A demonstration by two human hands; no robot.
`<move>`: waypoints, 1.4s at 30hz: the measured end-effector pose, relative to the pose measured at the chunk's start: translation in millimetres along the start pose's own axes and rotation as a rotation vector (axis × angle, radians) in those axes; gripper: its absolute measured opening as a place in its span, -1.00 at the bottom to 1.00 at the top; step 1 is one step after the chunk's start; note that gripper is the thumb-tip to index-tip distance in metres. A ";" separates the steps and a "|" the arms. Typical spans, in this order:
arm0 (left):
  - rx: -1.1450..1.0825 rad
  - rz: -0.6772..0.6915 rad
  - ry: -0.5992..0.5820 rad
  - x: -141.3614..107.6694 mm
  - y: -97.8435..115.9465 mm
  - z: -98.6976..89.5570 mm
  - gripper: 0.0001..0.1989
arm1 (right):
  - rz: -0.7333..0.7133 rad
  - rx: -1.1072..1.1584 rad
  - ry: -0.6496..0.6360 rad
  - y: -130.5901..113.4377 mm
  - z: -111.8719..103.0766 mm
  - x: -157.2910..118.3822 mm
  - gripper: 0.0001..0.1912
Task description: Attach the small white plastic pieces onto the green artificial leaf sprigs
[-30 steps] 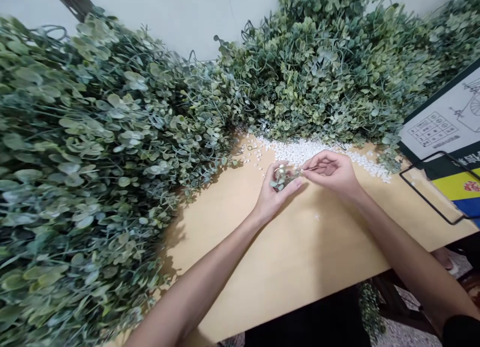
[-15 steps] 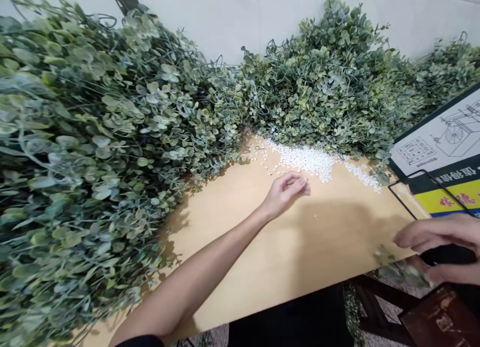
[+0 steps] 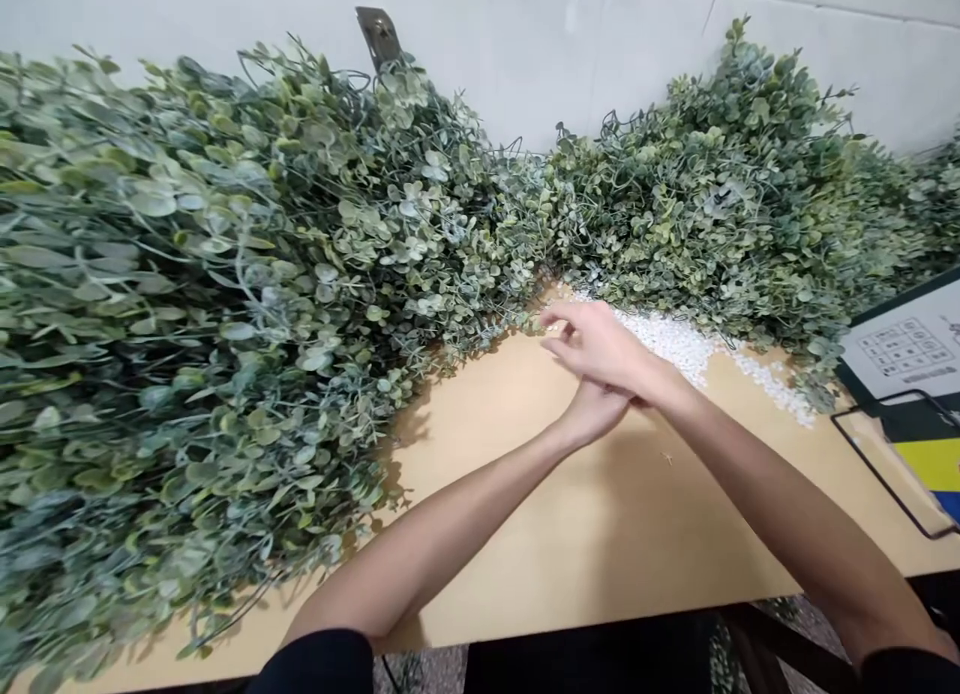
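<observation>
My right hand (image 3: 596,346) reaches across from the right, above the yellowish table top. Its thumb and fingers are bent and apart, with nothing visible between them, close to the left part of the small white pieces (image 3: 671,346). Beneath it, my left hand (image 3: 598,414) is partly covered by the right hand and wrist, so its fingers are hidden. The white pieces lie scattered in a loose heap along the foot of the leafy greenery.
Dense bunches of artificial green foliage (image 3: 300,274) line the left side and the back (image 3: 690,194). A tiny pale cross-shaped bit (image 3: 667,458) lies on the table (image 3: 510,534). At the right stand a printed box (image 3: 911,349) and a black wire frame (image 3: 885,474).
My right hand has come from the lower right edge to the middle, over my left hand. The green sprig near it is no longer seen. The view has turned right to left.
</observation>
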State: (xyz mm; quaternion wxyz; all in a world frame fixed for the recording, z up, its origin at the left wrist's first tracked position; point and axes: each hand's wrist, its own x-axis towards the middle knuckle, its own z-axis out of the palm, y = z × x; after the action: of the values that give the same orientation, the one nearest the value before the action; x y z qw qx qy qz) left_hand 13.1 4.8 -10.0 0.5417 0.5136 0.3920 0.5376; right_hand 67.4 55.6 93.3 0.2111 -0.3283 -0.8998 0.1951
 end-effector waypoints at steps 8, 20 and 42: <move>-0.047 0.062 -0.020 4.4 -18.7 -2.1 -0.85 | -0.058 -0.251 -0.002 3.6 39.1 47.4 -0.68; -0.259 -0.113 -0.116 6.2 -13.2 3.0 -0.52 | -0.200 -0.415 0.336 2.9 -55.6 8.8 -0.69; -0.395 -0.030 0.060 -0.2 3.0 3.1 -0.34 | -0.303 -0.479 0.382 -12.3 -94.4 10.0 -0.67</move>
State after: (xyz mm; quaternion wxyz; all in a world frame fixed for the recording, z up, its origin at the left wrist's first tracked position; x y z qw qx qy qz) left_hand 15.5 3.9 -6.6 0.6279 0.3752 0.3024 0.6112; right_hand 102.1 73.7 180.7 0.3191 -0.2618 -0.9029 -0.1202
